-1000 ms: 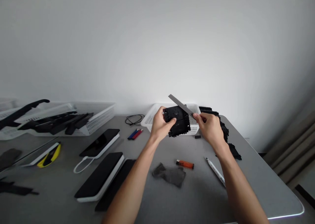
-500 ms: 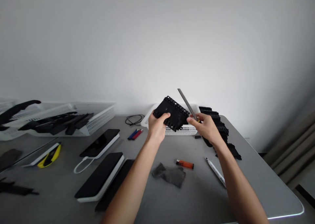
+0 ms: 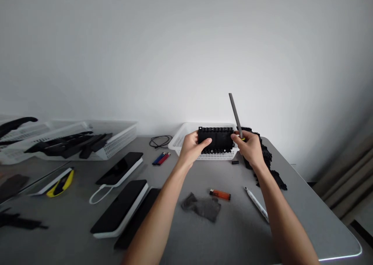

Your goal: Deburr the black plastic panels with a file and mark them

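Note:
My left hand [image 3: 192,147] is closed on the left end of a black plastic part [image 3: 220,139], thumb lying across its flat face. The part is rectangular, with rows of notched teeth along its long edges, and is held roughly level in front of a white basket [image 3: 180,137]. In my right hand [image 3: 250,146] is a flat grey metal file [image 3: 235,112], pointing up and slightly left, with a bit of yellow at its handle. The right thumb and fingers also meet the part's right end. Most of the file's handle is hidden in the palm.
More black toothed parts [image 3: 266,154] are piled right of the basket. An orange lighter [image 3: 220,194], a grey cloth-like scrap [image 3: 201,207] and a white pen [image 3: 257,204] lie nearer. Leftward are phones on white power banks [image 3: 119,210], a yellow cutter [image 3: 60,183] and a basket [image 3: 119,142] of black pieces.
The black part has turned from a slant to nearly level and shifted right. The file has swung more upright and moved right, and my right fingers have come to the part's end.

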The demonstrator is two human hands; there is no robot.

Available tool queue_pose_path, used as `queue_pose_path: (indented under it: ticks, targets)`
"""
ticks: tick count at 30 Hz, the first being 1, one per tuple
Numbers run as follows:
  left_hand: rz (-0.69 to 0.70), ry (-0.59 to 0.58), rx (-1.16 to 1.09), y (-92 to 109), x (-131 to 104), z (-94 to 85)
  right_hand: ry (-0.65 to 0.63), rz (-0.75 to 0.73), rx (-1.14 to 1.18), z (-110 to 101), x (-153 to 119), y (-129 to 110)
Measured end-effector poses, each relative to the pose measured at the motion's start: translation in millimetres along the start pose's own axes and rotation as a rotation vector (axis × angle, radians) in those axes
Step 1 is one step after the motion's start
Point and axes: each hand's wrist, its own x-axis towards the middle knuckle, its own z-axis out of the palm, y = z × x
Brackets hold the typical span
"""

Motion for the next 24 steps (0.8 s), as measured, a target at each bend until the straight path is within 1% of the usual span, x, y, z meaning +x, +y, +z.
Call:
queue_pose_path:
  ticks: [4, 6, 8, 10, 12, 14, 16, 20, 24]
  targets:
    - [0.010, 0.061, -0.035, -2.5, 1.9, 0.2, 0.104, -0.134, -0.122, -2.4, -4.0, -7.2]
    - [0.010, 0.072, -0.052, -3.3, 3.0, -0.7, 0.085, -0.175, -0.145, -2.0, -6.7, -11.6]
    - [0.005, 0.079, -0.054, -3.8, 3.3, -0.8, 0.027, -0.186, -0.176, 0.1, -9.6, -15.2]
    - [0.020, 0.093, -0.008, -4.1, 2.8, 0.3, -0.019, -0.175, -0.244, 3.7, -12.7, -18.1]
    - [0.050, 0.099, 0.065, -4.0, 1.6, 2.2, -0.022, -0.167, -0.334, 8.2, -15.8, -20.2]
    - [0.068, 0.082, 0.103, -3.5, 0.4, 4.1, 0.001, -0.167, -0.402, 11.7, -18.0, -21.4]
    - [0.064, 0.068, 0.069, -2.6, -0.5, 5.3, 0.035, -0.170, -0.425, 12.4, -18.3, -21.1]
    - [0.040, 0.081, -0.088, 0.0, -0.5, 3.9, 0.129, -0.174, -0.408, 4.0, -12.5, -15.3]
    - [0.041, 0.115, -0.140, 0.9, 0.5, 1.1, 0.211, -0.160, -0.369, -3.1, -7.2, -9.9]
